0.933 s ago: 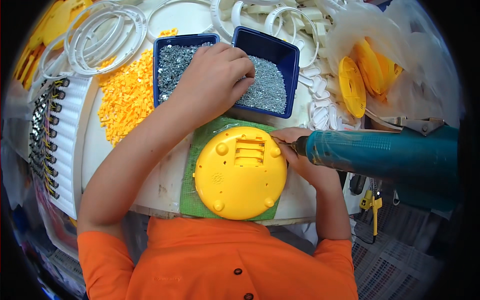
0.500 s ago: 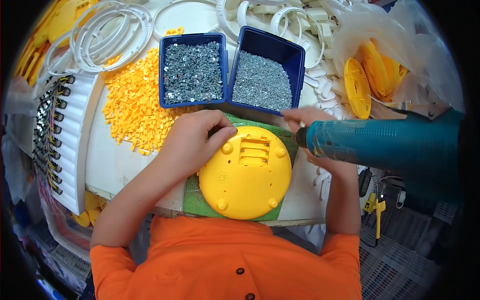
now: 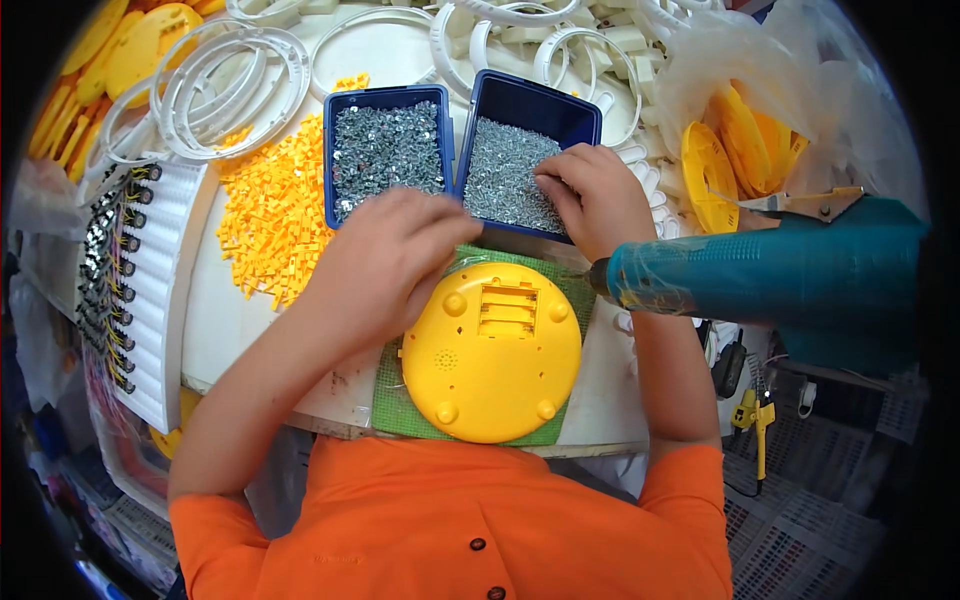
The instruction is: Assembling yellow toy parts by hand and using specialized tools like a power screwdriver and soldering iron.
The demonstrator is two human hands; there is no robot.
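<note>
A round yellow plastic housing (image 3: 490, 375) lies on a green mat (image 3: 405, 400), its open battery compartment facing up. Smeared by motion, my left hand (image 3: 395, 255) hovers between the housing's upper left and the left blue bin (image 3: 330, 160), which holds small metal parts. My right hand (image 3: 600, 195) reaches over the front of the right blue bin (image 3: 590, 105); its thumb and fingers are pinched together at the small silver screws (image 3: 510, 165). Whether a screw is between them is too small to tell. A teal power screwdriver (image 3: 740, 270) hangs across my right forearm, its black nose toward the housing.
Loose yellow plastic pieces (image 3: 275, 220) are heaped left of the bins. White rings (image 3: 235, 90) lie at the back left. A white foam tray (image 3: 165, 300) with wired parts stands at the left. At the right, yellow covers (image 3: 745, 150) sit in a clear bag.
My left hand has lifted off the housing's upper edge. My right hand has moved from beside the screwdriver's nose up to the screws in the right bin.
</note>
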